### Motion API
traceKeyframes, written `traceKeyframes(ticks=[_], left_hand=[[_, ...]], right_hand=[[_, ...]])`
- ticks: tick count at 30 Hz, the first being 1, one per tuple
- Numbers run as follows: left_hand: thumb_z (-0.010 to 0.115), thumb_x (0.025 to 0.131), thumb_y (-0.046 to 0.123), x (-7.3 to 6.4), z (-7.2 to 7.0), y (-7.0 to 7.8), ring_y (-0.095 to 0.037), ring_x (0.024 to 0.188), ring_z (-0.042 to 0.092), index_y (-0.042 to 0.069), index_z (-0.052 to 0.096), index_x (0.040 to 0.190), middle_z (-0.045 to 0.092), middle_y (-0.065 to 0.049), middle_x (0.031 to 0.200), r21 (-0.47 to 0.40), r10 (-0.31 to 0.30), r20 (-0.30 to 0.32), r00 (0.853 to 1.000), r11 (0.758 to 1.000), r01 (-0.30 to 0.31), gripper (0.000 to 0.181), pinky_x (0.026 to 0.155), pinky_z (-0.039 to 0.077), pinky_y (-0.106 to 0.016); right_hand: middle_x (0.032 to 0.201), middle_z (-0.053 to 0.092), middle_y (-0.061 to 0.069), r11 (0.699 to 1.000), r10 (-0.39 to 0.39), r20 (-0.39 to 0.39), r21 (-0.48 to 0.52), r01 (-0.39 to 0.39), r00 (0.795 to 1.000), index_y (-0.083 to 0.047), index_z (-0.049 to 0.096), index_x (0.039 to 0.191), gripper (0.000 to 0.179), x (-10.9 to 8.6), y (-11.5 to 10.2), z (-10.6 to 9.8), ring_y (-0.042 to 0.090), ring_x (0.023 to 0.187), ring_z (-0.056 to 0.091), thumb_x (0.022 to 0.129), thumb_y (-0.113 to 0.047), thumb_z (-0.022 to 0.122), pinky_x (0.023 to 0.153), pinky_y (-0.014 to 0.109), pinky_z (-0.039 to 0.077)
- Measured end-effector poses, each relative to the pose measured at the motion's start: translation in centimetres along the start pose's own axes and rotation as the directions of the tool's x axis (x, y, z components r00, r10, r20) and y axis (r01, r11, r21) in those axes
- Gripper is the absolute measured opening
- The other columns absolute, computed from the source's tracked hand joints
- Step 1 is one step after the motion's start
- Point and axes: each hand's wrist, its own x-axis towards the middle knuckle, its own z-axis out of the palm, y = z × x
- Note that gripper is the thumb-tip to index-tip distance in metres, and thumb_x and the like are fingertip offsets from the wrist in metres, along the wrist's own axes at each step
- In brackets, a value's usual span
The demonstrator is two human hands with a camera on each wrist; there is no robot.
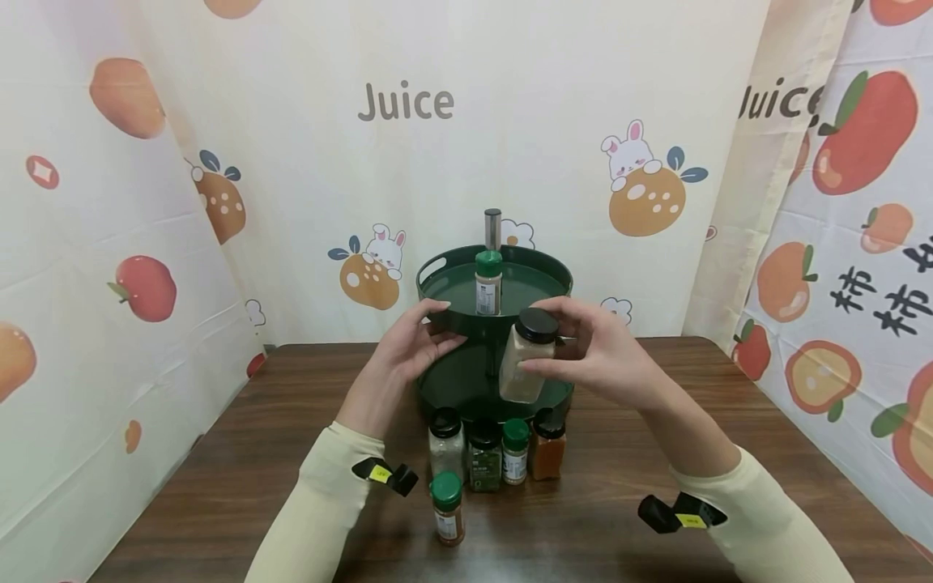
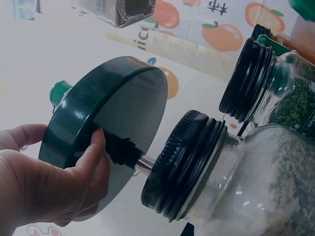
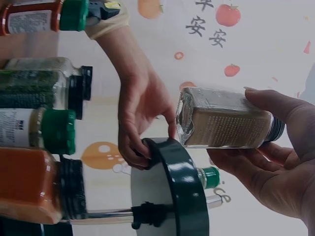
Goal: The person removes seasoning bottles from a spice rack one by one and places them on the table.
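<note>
My right hand (image 1: 601,352) holds a square glass spice jar (image 1: 526,371) with a black lid and pale brown powder, slightly tilted, in front of the two-tier green rack. In the right wrist view, fingers and thumb lie on opposite sides of this spice jar (image 3: 226,120). At the left of the rack, my left hand (image 1: 401,352) grips the rim of the upper tray (image 1: 466,324), with fingers beneath it. That upper tray (image 2: 69,128) shows its pale underside in the left wrist view. A small green-capped bottle (image 1: 488,287) stands on the upper tray, near its front rim.
Below is the lower tray (image 1: 459,380). Before it stand a black-lidded white-grained jar (image 1: 446,445), a green herb jar (image 1: 485,465), a green-capped bottle (image 1: 515,461) and an orange spice jar (image 1: 548,453). Another green-capped bottle (image 1: 448,518) is nearer me on the wooden table (image 1: 277,478).
</note>
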Motion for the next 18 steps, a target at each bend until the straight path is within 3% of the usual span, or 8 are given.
traceKeyframes(ticks=[6,13,18], left_hand=[[0.058,0.104,0.012,0.0,-0.1,-0.1,-0.032,0.127,0.052,0.017,0.029,0.156,0.043,-0.017,0.142,0.0,-0.003,0.0,1.0,1.0,0.003,0.06,0.118,0.04,-0.052],[0.058,0.104,0.012,0.0,-0.1,0.1,-0.032,0.126,0.052,0.016,0.029,0.157,0.036,-0.02,0.153,0.008,0.001,0.003,1.0,1.0,-0.001,0.061,0.118,0.04,-0.052],[0.059,0.103,0.012,0.0,0.0,0.1,-0.032,0.126,0.052,0.017,0.032,0.155,0.041,-0.018,0.146,0.018,0.004,0.006,1.0,1.0,-0.005,0.059,0.118,0.04,-0.052]], right_hand=[[0.116,0.072,0.006,1.0,0.006,0.036,-0.005,-0.006,0.999,-0.015,0.063,0.135,0.053,-0.4,0.5,1.2,0.028,0.096,0.071,0.088,-0.009,0.087,0.083,0.039,0.064],[0.12,0.069,0.005,1.0,0.01,0.071,0.02,-0.011,0.997,-0.017,0.065,0.133,0.053,-0.8,1.0,2.7,0.027,0.101,0.072,0.086,-0.01,0.089,0.087,0.04,0.064],[0.116,0.068,0.004,1.0,0.016,0.105,0.022,-0.018,0.994,-0.019,0.065,0.131,0.051,-1.5,1.5,3.4,0.027,0.096,0.07,0.087,-0.012,0.089,0.083,0.04,0.065]])
